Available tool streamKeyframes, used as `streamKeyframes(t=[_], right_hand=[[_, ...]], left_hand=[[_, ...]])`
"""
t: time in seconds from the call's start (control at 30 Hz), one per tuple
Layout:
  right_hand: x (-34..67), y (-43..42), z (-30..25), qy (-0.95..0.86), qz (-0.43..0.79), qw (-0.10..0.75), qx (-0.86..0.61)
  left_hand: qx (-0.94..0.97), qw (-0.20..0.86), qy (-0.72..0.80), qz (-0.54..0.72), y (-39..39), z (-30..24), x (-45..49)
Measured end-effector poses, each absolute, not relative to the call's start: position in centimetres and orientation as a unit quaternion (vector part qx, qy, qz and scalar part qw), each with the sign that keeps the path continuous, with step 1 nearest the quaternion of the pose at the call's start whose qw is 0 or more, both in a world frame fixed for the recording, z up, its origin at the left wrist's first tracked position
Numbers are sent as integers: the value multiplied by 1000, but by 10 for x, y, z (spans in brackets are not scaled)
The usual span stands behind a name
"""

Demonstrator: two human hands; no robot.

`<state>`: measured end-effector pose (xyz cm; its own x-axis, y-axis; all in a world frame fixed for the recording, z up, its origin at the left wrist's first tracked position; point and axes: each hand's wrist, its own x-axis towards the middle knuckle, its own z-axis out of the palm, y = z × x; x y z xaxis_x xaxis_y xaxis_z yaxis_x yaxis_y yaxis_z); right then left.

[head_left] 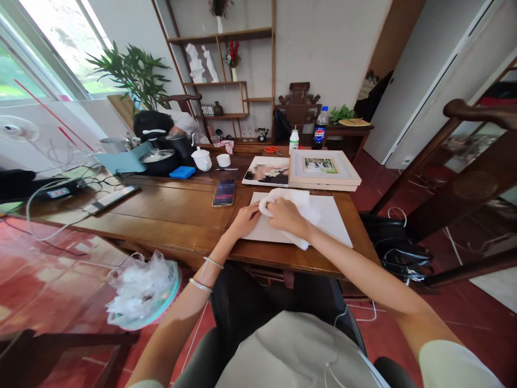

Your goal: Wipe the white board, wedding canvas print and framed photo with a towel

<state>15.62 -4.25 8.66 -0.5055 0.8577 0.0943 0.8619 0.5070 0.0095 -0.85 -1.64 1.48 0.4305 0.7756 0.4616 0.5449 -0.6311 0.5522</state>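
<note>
My right hand (286,214) is closed around a bunched white cloth (299,198) and presses it onto a flat white board (333,218). Part of the cloth trails out from under the hand toward me. My left hand (247,220) lies on the board's left side, fingers stretched out, their tips close to the cloth. Just beyond the board are a photo print (264,171), partly blurred out, and a pale picture frame (347,170) with a small picture in it. Left of my left hand, a phone (223,192) lies on the wooden table (177,210).
Scissors (272,150), a white bottle (294,140) and a cola bottle (320,128) stand or lie behind the frame. Farther left are a white teapot (201,159), a cup (223,160) and a blue box (182,172). A bag-filled basket (175,288) sits on the floor.
</note>
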Motion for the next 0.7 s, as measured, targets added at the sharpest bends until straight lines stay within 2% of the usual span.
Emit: streamKeyframes(t=[0.17,0.33,0.7], right_hand=[[136,8,90,-861,-10,47,-506],[133,17,93,-865,-5,47,-499],[255,-13,84,-810,-47,26,-584]], left_hand=[[820,157,419,358,-17,16,-8],[818,160,422,356,-16,12,-10],[810,174,427,361,-16,11,-10]])
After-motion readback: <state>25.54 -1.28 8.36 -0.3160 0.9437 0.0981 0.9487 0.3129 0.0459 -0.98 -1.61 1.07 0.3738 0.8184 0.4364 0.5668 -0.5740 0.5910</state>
